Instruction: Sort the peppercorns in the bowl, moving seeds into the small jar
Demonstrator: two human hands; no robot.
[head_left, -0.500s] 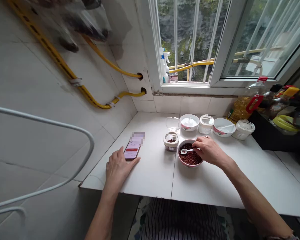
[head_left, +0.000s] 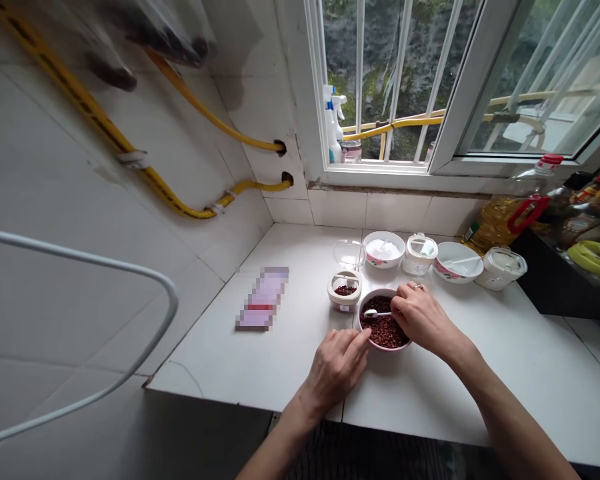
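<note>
My right hand (head_left: 420,317) pinches the handle of a small white spoon (head_left: 375,314) over a bowl (head_left: 386,347) of dark red grains. My left hand (head_left: 339,363) has its fingers curled at the bowl's left rim, with the thumb side against it. Just behind and left of the bowl stands a small clear jar (head_left: 345,291) with its lid raised and some red grains inside. A phone (head_left: 263,300), its picture blurred, lies flat on the counter at the left.
Behind stand a bowl of white powder (head_left: 384,250), a lidded jar (head_left: 419,254), a bowl with a spoon (head_left: 457,262) and another jar (head_left: 501,268). An oil bottle (head_left: 505,207) and a black box (head_left: 555,280) are at right. A white metal rail (head_left: 130,261) curves at left.
My left hand has left the phone and moved right to the bowl's rim. My right hand still holds the spoon, whose scoop has tilted. The view has shifted slightly.
</note>
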